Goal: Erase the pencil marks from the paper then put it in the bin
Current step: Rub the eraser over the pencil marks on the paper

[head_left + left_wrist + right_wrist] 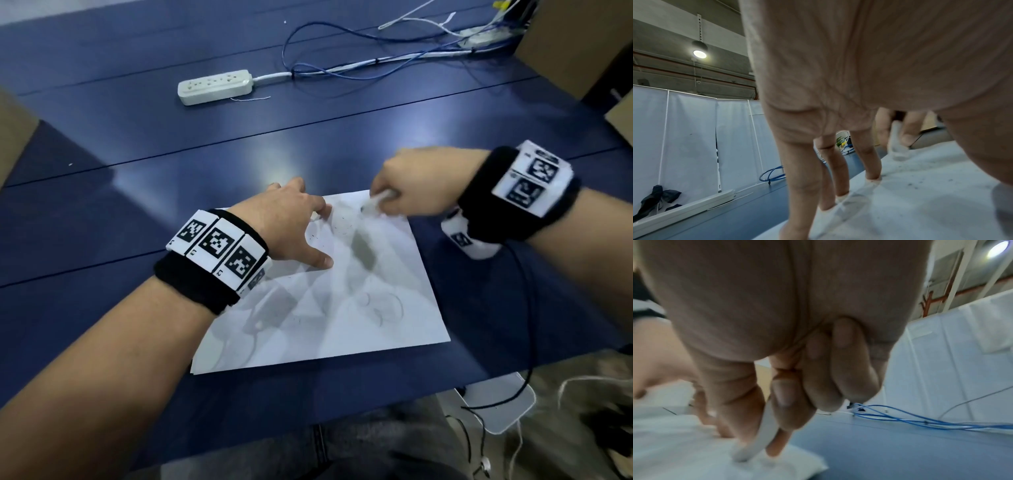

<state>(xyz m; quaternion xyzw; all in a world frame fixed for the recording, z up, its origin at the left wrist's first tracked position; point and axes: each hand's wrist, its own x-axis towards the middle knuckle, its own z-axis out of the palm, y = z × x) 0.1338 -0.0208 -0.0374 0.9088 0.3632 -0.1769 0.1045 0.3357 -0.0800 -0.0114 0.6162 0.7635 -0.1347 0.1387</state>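
A white power strip (215, 86) lies flat on the dark blue counter (137, 144), toward its far side. Its white cord runs right, into a loose bundle of blue cables (342, 68). Cardboard boxes (579, 44) stand at the far right corner. White partition panels (690, 138) stand behind the counter. A round ceiling lamp (699, 54) is lit.
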